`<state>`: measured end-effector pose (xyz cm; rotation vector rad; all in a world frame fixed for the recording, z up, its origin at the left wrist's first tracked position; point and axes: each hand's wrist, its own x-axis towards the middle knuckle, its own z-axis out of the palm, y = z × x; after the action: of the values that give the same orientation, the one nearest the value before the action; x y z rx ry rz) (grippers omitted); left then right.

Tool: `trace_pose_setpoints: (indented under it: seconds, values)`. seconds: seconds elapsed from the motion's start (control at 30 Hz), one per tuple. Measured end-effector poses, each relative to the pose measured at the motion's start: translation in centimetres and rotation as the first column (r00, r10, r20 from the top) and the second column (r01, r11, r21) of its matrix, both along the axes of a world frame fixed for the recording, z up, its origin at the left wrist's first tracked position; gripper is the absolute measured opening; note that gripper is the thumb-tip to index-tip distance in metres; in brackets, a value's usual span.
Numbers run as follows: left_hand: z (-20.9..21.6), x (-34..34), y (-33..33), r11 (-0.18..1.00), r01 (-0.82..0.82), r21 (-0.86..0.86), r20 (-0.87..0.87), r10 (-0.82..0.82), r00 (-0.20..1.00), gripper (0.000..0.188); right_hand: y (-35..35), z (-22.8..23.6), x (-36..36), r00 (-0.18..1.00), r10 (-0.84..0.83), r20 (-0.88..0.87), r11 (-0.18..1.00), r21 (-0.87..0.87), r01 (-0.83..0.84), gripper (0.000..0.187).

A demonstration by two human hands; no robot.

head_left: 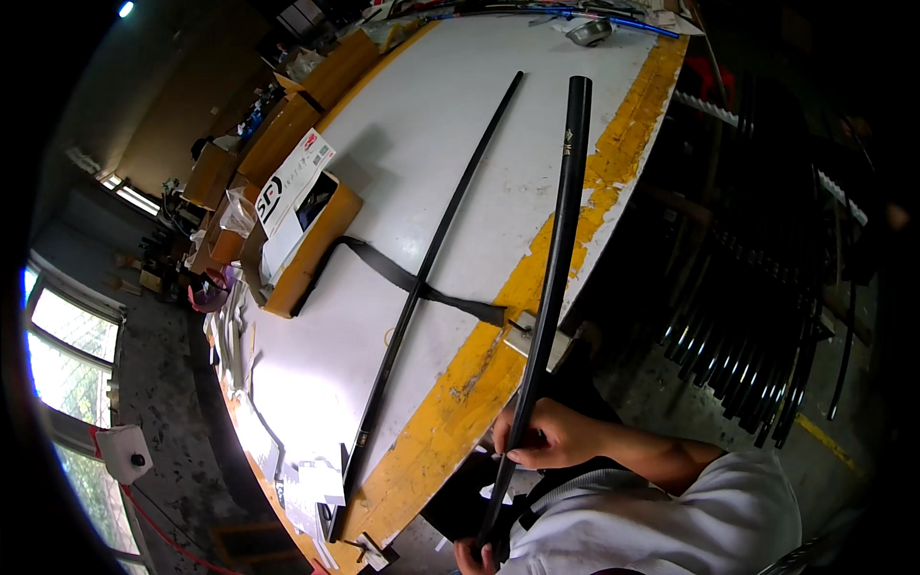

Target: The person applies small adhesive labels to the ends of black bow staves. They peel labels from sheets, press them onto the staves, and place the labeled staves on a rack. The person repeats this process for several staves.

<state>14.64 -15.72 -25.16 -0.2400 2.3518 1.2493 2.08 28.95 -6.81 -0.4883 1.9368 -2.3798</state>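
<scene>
A long black tube (554, 278) with a small gold mark, much like a fishing-rod section, slants up from my lap over the table's edge. My right hand (551, 436) is closed around its lower part, thumb and fingers pressed on it. At the bottom of the view my left hand (474, 556) is closed at the tube's low end, only partly in sight. A second, thinner black rod (443, 230) lies along the tabletop across a dark strap (383, 266). The strap runs to a metal fitting (529, 340) at the yellow edge, close behind the held tube.
The white table (450, 125) has worn yellow borders. On its left stand an open cardboard box (331, 230) and more cartons (278, 139). A metal bowl (589, 34) sits at the far end near several thin rods. To the right, many black tubes (738, 359) rest in a rack.
</scene>
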Motion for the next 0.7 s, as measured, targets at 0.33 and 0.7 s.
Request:
trace_pose_setpoints:
  seconds: [0.33,0.7]
  values:
    - [3.5,-1.0,3.5,0.972,0.110,-0.206,-0.183,-0.149,0.972,0.038,0.5,0.0,-0.2,0.997,0.067,-0.043,0.997,-0.044,-0.069,0.016]
    - [11.1,-2.5,8.7,0.888,0.161,-0.431,-0.445,-0.364,0.818,0.036,4.1,-0.4,-0.3,0.910,-0.249,0.332,0.922,-0.207,0.328,0.016]
